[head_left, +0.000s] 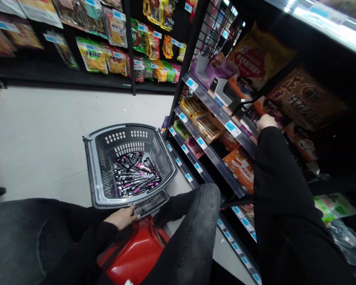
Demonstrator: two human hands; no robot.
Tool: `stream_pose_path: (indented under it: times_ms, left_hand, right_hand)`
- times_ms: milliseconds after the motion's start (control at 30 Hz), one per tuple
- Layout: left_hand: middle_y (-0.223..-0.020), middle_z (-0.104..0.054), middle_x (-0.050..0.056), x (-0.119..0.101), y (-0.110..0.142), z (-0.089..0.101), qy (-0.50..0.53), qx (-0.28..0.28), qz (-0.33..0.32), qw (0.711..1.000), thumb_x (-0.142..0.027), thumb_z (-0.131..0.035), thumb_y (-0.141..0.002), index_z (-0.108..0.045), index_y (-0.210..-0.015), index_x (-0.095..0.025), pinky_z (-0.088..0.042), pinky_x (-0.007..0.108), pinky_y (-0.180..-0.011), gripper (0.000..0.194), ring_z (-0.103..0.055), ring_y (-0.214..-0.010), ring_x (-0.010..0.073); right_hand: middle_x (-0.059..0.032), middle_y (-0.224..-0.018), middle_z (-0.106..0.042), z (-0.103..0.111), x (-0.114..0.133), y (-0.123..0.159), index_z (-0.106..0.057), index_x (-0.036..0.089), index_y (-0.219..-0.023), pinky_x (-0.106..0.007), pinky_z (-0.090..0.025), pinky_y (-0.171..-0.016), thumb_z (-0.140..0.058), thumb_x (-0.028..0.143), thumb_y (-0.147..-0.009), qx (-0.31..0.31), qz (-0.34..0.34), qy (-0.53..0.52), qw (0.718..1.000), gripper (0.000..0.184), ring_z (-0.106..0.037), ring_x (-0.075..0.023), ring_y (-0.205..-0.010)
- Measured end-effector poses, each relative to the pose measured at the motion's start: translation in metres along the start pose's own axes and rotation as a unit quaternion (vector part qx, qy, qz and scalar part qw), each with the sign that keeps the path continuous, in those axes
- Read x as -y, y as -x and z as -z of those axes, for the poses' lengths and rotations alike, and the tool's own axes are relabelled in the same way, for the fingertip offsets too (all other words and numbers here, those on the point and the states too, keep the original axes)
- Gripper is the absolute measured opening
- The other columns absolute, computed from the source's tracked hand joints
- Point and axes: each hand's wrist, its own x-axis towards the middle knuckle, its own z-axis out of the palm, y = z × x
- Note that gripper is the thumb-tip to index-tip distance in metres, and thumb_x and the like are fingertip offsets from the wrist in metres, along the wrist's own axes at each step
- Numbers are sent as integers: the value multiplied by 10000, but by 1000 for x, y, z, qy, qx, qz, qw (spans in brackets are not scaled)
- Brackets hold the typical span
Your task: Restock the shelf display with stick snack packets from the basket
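A grey shopping basket [96, 174] stands before my knees with its mouth facing up. Inside lie many slim black, silver and purple stick packets [138, 176]. My left hand [121, 217] is closed at the basket's near edge, beside its folded handle [152, 204]. Stretched out to the right, my right hand [266, 122] reaches into the upper shelf among display boxes. Its fingers curl inward, and what they hold, if anything, is hidden. An open white-and-black box [222, 91] stands left of that hand, with large orange snack bags [307, 97] behind it.
Shelf edges with blue price tags [233, 127] slope along my right. Lower shelves carry small boxes of sticks [207, 126] and an orange box [240, 166]. Bagged snacks [92, 55] line the far rack. Between my legs is a red seat-like object [136, 253].
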Motion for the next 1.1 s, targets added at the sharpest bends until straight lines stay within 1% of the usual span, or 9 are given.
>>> stream_pose_path:
  times_ms: [133,267,367,467,600,700,800,967,1100]
  left_hand:
    - [-1111,-618,212,-3,-1,4,40,-28,-12,999,-312,-474,-727,-567,-1127,-51,-403,362,-903,487,-571,-1057,308]
    - [-986,-672,147,-22,11,21,267,-61,-8,962,-465,-493,-731,-578,-1081,-111,-436,390,-872,504,-614,-956,284]
    - [-942,-675,123,-38,30,37,552,-13,-57,832,-639,-420,-737,-367,-1306,-147,-491,398,-793,754,-651,-834,237]
    - [-1031,-645,126,-44,44,44,680,-10,-176,712,-729,-384,-697,-230,-1369,-253,-516,438,-728,838,-652,-857,250]
    - [-1072,-620,123,-37,46,42,705,-98,-143,688,-494,-625,-699,-349,-1289,-257,-556,353,-618,693,-669,-790,226]
    - [-1049,-623,110,-30,40,38,701,-133,-83,696,-247,-705,-665,-506,-1084,-173,-569,316,-627,469,-675,-745,193]
    - [-1045,-626,98,-31,36,35,710,-101,-80,693,-150,-717,-637,-545,-947,-139,-570,335,-714,355,-672,-780,186]
    - [-1087,-608,93,-37,34,33,709,-72,-107,693,-94,-755,-571,-568,-920,-124,-534,386,-832,397,-643,-882,191]
    - [-1050,-591,61,-37,30,31,689,-119,-87,710,-136,-794,-511,-586,-892,-118,-544,411,-807,434,-642,-752,145]
  right_hand:
    - [-298,-981,-553,34,33,19,-554,13,-1044,-514,-332,-774,-372,206,-884,-126,-91,143,977,310,-558,-309,-942]
    - [-209,-969,-573,51,76,98,-541,123,-1060,-481,-360,-777,-457,241,-852,-143,-14,79,986,253,-547,-309,-918]
    - [-125,-969,-596,9,106,197,-567,182,-1018,-377,-398,-761,-416,280,-874,-26,170,-52,984,231,-554,-248,-892]
    - [-79,-995,-626,-58,140,300,-602,237,-996,-338,-385,-778,-379,231,-893,137,288,-159,934,246,-555,-209,-888]
    - [-82,-1069,-627,-120,169,381,-617,247,-1033,-356,-368,-819,-377,175,-893,282,325,-246,869,286,-545,-203,-925]
    - [-80,-1080,-618,-140,163,389,-615,250,-1054,-386,-338,-915,-472,225,-860,321,275,-309,852,242,-516,-211,-1010]
    - [-86,-1104,-594,-153,141,379,-610,216,-1048,-419,-340,-951,-588,325,-773,331,122,-390,850,296,-485,-234,-1080]
    - [-47,-949,-640,-167,110,370,-632,193,-937,-364,-461,-822,-702,331,-630,448,-70,-551,700,344,-585,-199,-901]
    - [-42,-914,-645,-166,106,367,-654,180,-848,-350,-463,-842,-753,285,-561,400,-126,-591,689,321,-590,-184,-884]
